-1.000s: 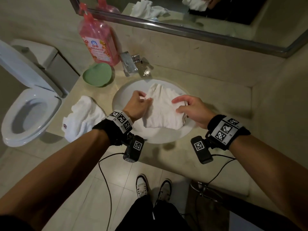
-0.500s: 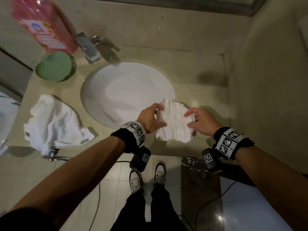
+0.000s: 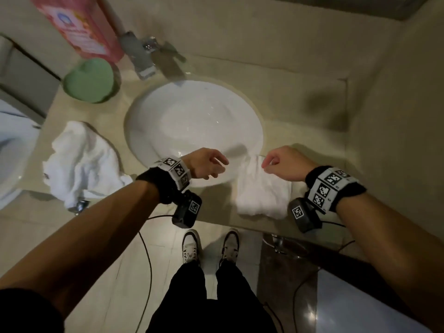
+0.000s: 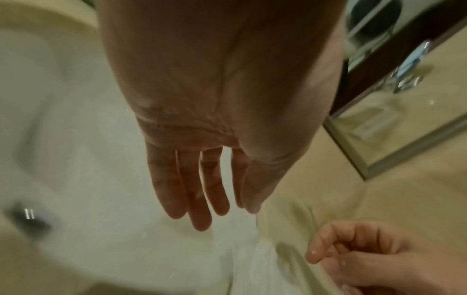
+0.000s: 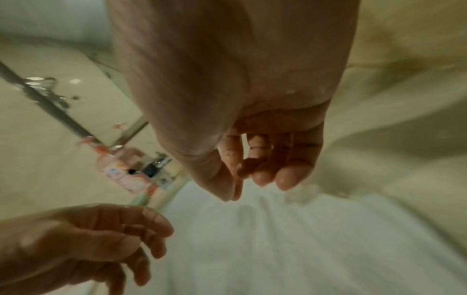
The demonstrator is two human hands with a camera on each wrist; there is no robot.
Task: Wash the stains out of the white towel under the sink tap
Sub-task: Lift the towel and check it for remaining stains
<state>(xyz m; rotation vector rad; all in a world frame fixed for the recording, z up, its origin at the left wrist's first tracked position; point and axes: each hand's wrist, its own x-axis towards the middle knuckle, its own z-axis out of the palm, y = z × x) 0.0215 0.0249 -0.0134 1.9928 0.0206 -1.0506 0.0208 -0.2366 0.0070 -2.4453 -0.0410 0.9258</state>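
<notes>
The white towel (image 3: 262, 191) lies crumpled on the beige counter, right of the sink's front rim. My right hand (image 3: 281, 162) hovers over the towel's far edge. Its fingers are loosely curled, and the right wrist view shows the right hand (image 5: 252, 175) holding nothing above the towel (image 5: 278, 239). My left hand (image 3: 211, 164) hangs over the front rim of the white sink (image 3: 192, 121). In the left wrist view the left hand (image 4: 202, 189) has straight, wet, empty fingers. The tap (image 3: 139, 56) stands behind the basin, with no water visible running.
A second white towel (image 3: 79, 162) lies bunched on the counter left of the sink. A pink bottle (image 3: 81, 27) and a green dish (image 3: 90, 80) stand at the back left. A toilet (image 3: 9, 152) is at far left. A wall (image 3: 396, 116) closes the right side.
Both hands carried the towel out of the basin toward me and to the right, laid it on the counter and let go. The head view tilted down.
</notes>
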